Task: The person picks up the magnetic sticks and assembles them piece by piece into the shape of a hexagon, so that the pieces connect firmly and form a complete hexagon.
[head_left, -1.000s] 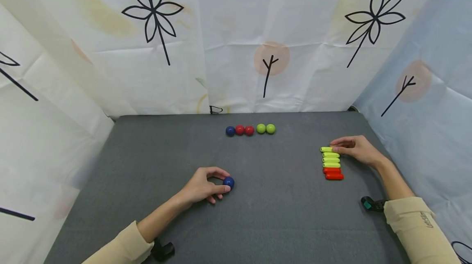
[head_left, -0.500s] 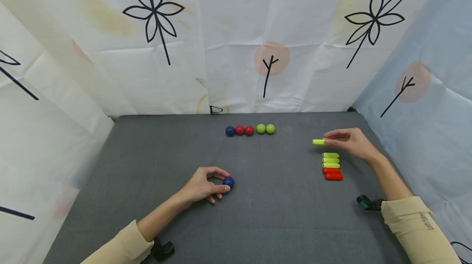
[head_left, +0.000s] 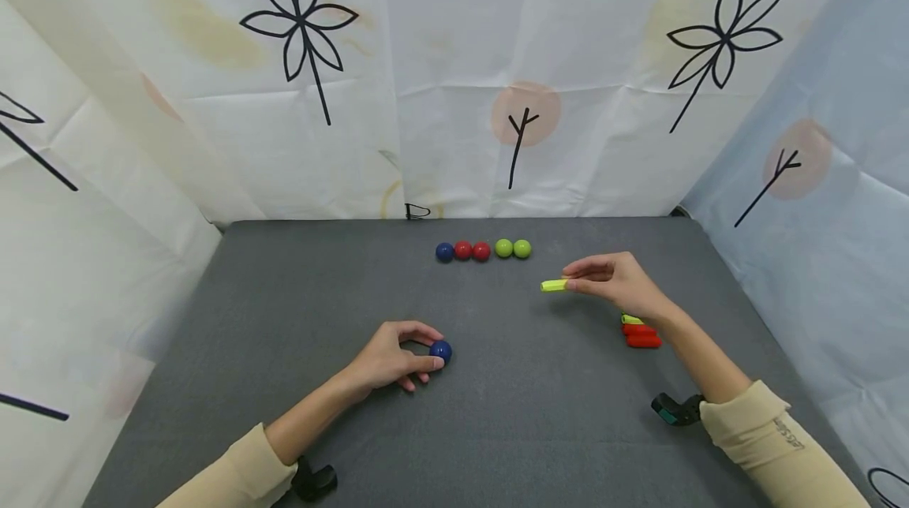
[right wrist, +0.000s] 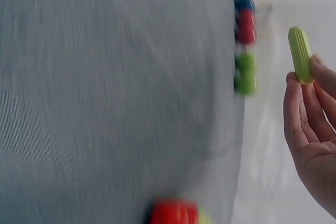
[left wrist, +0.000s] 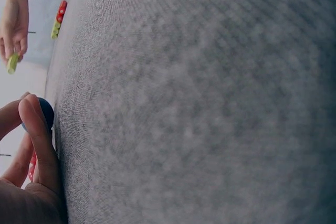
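My left hand [head_left: 389, 356] pinches a dark blue ball [head_left: 442, 350] low over the grey cloth, left of the middle in the head view. In the left wrist view, thumb and fingers close round that ball [left wrist: 47, 113]. Held by one end, a ribbed yellow-green cylinder [head_left: 551, 285] points left from the fingertips of my right hand [head_left: 619, 282], raised above the cloth. The right wrist view shows the cylinder's [right wrist: 300, 53] long grooves. Beneath the right wrist lie red cylinders [head_left: 643, 341] and a yellow-green one [head_left: 630, 319], partly covered by the hand and forearm.
Along the back of the grey cloth [head_left: 341, 279] runs a row: a blue ball [head_left: 444, 252], two red balls [head_left: 463, 250] and two green balls [head_left: 503, 248]. White patterned curtains [head_left: 454, 35] enclose the back and sides.
My right hand has lifted the top yellow-green cylinder off the column and carried it leftward, towards the green balls. The left hand stays on the blue ball.
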The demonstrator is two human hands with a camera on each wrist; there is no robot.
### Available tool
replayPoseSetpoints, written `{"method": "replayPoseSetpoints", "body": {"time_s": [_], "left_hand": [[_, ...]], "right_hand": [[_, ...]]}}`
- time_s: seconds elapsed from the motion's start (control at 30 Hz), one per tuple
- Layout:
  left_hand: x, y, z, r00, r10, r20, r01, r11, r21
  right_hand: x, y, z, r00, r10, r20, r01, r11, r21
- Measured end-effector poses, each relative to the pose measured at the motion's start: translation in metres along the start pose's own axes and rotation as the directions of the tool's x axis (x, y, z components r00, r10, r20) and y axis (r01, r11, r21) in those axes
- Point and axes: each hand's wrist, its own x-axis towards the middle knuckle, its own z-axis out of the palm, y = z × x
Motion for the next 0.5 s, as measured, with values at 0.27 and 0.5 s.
{"method": "replayPoseSetpoints", "body": {"time_s": [0.27,0.5], "left_hand": [[0.001,0.000,0.001,1.000,-0.009,-0.008,0.009,1.000,0.006],[0.001,0.000,0.001,1.000,-0.027,-0.016,0.027,1.000,0.012]], "right_hand": [[0.008,-0.015,0.056,0.986,-0.103,0.133,0.091,0.991,0.094],[0.015,-0.031,0.096,0.967,-0.141,0.210,0.120,0.987,0.109]]}}
